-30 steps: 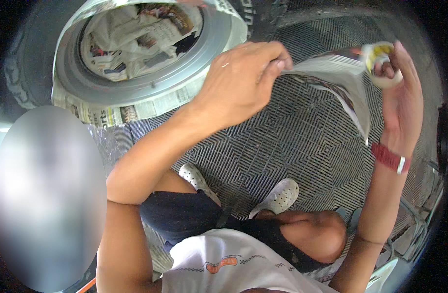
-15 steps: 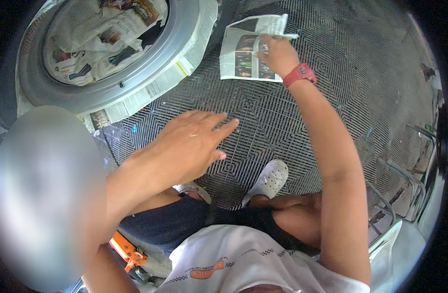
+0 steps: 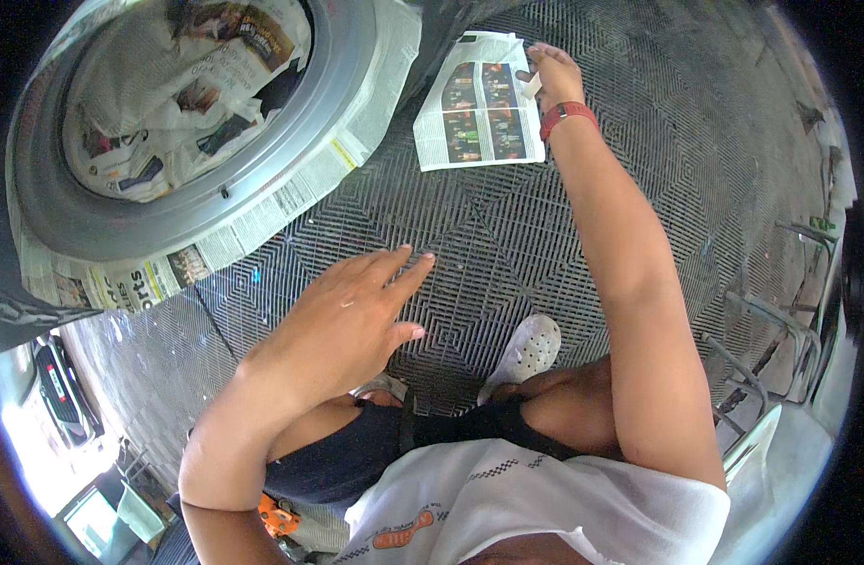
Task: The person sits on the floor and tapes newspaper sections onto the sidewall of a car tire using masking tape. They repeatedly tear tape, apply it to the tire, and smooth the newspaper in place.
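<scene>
Plainly, the left hand (image 3: 343, 325) was wide, its fingers spread above the dark ribbed mat (image 3: 470, 245). The right hand (image 3: 556, 75), farther out, was at the right edge of a newspaper sheet (image 3: 484, 104), fingers bent near a small pale piece (image 3: 532, 87); whether they gripped it or the paper, I could not tell. The sheet lay on the mat, just left of that hand. Up and left of the left hand sat a grey wheel rim (image 3: 168, 221), with printed pages (image 3: 291, 198) around it and across its middle.
</scene>
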A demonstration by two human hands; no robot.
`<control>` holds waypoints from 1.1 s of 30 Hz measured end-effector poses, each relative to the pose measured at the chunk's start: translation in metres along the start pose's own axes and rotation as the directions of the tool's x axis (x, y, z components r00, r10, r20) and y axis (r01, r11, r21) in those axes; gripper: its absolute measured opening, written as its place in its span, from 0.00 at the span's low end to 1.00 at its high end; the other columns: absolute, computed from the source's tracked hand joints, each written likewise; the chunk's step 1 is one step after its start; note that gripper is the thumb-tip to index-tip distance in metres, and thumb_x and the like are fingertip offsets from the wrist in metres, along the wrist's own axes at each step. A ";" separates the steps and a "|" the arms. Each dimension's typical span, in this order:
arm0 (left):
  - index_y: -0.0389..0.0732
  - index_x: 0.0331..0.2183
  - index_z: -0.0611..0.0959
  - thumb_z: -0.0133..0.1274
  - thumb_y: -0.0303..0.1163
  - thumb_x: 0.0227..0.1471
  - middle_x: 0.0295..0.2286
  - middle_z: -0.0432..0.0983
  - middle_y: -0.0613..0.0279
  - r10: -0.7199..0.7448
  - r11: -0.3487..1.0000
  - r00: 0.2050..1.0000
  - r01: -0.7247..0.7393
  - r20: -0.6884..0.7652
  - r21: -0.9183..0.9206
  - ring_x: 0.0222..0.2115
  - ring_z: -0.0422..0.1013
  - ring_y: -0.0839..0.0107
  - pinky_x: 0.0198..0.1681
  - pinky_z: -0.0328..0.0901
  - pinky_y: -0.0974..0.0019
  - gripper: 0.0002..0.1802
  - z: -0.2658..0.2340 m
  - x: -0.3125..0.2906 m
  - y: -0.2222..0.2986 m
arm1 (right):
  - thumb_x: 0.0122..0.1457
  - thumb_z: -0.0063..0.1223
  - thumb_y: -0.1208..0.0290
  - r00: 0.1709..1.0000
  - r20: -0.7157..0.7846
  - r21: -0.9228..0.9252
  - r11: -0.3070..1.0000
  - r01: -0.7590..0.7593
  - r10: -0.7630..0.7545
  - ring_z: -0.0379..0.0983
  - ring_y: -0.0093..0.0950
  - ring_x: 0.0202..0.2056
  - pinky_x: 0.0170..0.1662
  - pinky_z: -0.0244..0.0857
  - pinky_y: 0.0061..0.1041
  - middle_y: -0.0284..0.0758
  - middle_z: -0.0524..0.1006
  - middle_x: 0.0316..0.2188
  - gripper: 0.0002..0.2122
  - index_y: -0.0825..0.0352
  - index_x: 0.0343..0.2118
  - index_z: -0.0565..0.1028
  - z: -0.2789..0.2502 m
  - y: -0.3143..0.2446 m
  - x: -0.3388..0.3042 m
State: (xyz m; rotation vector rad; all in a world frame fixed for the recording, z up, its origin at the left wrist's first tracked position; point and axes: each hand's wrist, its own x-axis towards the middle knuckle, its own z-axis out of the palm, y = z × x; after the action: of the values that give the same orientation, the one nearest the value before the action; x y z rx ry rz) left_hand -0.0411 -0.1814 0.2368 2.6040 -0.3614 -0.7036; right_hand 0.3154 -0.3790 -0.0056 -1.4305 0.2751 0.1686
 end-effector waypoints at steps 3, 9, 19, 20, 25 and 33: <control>0.40 0.69 0.70 0.61 0.41 0.63 0.65 0.69 0.42 -0.027 1.000 1.000 0.027 -0.002 0.006 0.64 0.67 0.43 0.68 0.63 0.47 0.38 -0.006 -0.004 -0.004 | 0.66 0.63 0.74 0.975 0.095 -0.036 0.978 0.204 -0.199 0.84 0.36 0.43 0.38 0.81 0.35 0.47 0.84 0.38 0.17 0.68 0.57 0.81 0.009 -0.004 0.008; 0.41 0.71 0.67 0.62 0.41 0.62 0.66 0.67 0.40 -0.076 0.997 0.995 0.077 0.058 -0.011 0.65 0.66 0.41 0.69 0.62 0.48 0.41 -0.011 0.002 -0.011 | 0.59 0.69 0.64 0.858 0.382 -0.746 0.433 0.506 -0.344 0.73 0.56 0.59 0.64 0.70 0.46 0.62 0.70 0.64 0.25 0.55 0.61 0.81 0.049 0.036 0.029; 0.41 0.71 0.67 0.62 0.43 0.64 0.67 0.66 0.41 -0.081 0.995 0.993 0.085 -0.083 0.044 0.66 0.65 0.42 0.70 0.60 0.48 0.41 -0.005 0.012 -0.037 | 0.61 0.62 0.68 0.520 0.826 -0.516 0.078 0.853 -0.217 0.75 0.46 0.57 0.56 0.74 0.47 0.44 0.80 0.53 0.11 0.59 0.46 0.84 0.021 -0.022 -0.036; 0.41 0.71 0.68 0.62 0.43 0.63 0.67 0.67 0.41 -0.070 0.996 0.984 0.079 -0.163 0.049 0.66 0.66 0.42 0.70 0.60 0.48 0.41 -0.008 0.018 -0.037 | 0.61 0.62 0.68 0.472 0.863 -0.464 0.090 0.881 -0.179 0.78 0.46 0.51 0.53 0.74 0.47 0.44 0.81 0.48 0.10 0.60 0.44 0.83 0.012 -0.050 -0.052; 0.40 0.68 0.72 0.65 0.40 0.61 0.65 0.69 0.43 -0.072 0.997 0.827 0.045 -0.558 -0.063 0.66 0.66 0.45 0.70 0.61 0.49 0.38 -0.015 0.050 -0.036 | 0.65 0.61 0.69 0.278 0.958 -0.238 0.340 0.910 -0.075 0.78 0.39 0.36 0.43 0.70 0.37 0.38 0.80 0.34 0.07 0.67 0.37 0.77 -0.004 -0.187 -0.146; 0.37 0.48 0.88 0.65 0.37 0.60 0.32 0.85 0.38 -0.358 0.929 0.779 0.244 -0.515 -0.277 0.37 0.82 0.40 0.46 0.73 0.46 0.19 -0.033 0.048 -0.035 | 0.62 0.67 0.66 0.333 0.869 -0.243 0.271 0.931 -0.365 0.76 0.32 0.41 0.47 0.71 0.34 0.35 0.79 0.37 0.13 0.65 0.45 0.79 -0.006 -0.205 -0.164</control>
State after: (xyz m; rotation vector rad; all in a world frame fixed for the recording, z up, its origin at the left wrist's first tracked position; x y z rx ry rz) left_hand 0.0213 -0.1565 0.2262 2.5464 0.3046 -0.0283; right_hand 0.2147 -0.4049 0.2362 -2.0479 -1.3013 -0.0004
